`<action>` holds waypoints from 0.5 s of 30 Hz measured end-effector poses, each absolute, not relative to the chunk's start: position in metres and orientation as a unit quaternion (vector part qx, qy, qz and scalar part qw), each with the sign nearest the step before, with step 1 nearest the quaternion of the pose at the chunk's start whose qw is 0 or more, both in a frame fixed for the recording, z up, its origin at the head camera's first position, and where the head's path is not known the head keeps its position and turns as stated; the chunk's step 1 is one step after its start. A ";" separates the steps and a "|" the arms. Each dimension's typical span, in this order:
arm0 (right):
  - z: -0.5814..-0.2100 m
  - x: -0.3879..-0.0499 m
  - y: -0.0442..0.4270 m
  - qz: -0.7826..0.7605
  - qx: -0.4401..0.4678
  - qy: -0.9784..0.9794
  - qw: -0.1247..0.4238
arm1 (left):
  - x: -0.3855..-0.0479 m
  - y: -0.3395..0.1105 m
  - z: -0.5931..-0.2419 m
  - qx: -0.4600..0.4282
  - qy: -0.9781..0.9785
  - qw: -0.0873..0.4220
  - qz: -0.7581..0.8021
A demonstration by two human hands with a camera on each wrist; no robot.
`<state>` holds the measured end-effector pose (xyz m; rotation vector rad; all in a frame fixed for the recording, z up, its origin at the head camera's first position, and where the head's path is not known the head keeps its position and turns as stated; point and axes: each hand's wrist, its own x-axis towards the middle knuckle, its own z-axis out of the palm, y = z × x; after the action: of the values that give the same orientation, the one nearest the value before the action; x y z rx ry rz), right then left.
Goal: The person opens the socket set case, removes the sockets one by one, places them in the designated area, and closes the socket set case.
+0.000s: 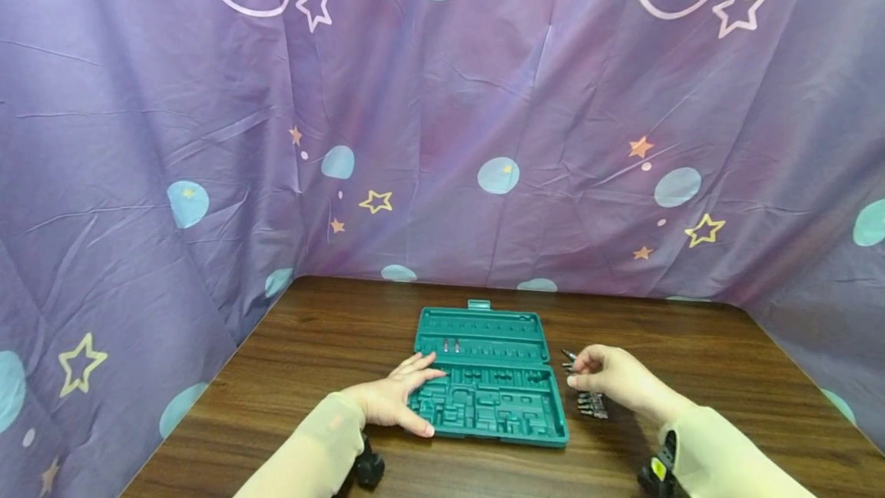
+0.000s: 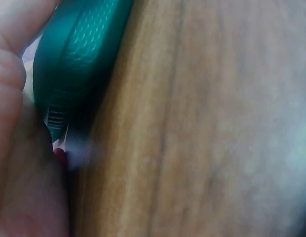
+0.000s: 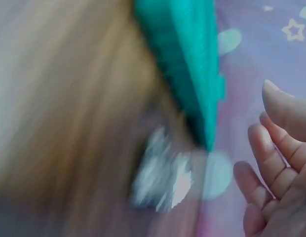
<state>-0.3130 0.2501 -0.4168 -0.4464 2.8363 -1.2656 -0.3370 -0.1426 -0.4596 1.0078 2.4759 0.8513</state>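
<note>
A green plastic tool case (image 1: 487,400) lies opened flat on the table, its moulded tray nearer me and its lid behind. Two small metal bits (image 1: 457,346) stand in the lid's row of slots. My left hand (image 1: 396,398) rests on the tray's left edge with spread fingers, the thumb near the front corner. To the right of the case, several small metal bits (image 1: 592,406) lie on the table, blurred in the right wrist view. Just over them is my right hand (image 1: 611,376), fingers loosely bent and thumb apart, with nothing visible between them.
The brown wooden table (image 1: 332,329) extends around the case on all sides. A purple curtain (image 1: 415,98) with stars and moons hangs behind and at both sides. A dark wrist device (image 1: 661,475) sits at the right sleeve.
</note>
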 end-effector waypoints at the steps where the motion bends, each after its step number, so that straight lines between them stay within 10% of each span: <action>1: -0.413 -0.317 0.242 -0.419 -0.149 0.896 0.007 | -0.337 -0.143 -0.459 0.354 0.870 0.167 0.299; 15: -0.412 -0.369 0.123 -0.476 -0.080 0.876 0.020 | -0.337 -0.143 -0.460 0.346 0.871 0.173 0.302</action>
<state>-0.3693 0.1226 -0.4116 -0.2480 2.7158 -1.4765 -0.3365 -0.1429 -0.4596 0.9830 2.4714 0.8567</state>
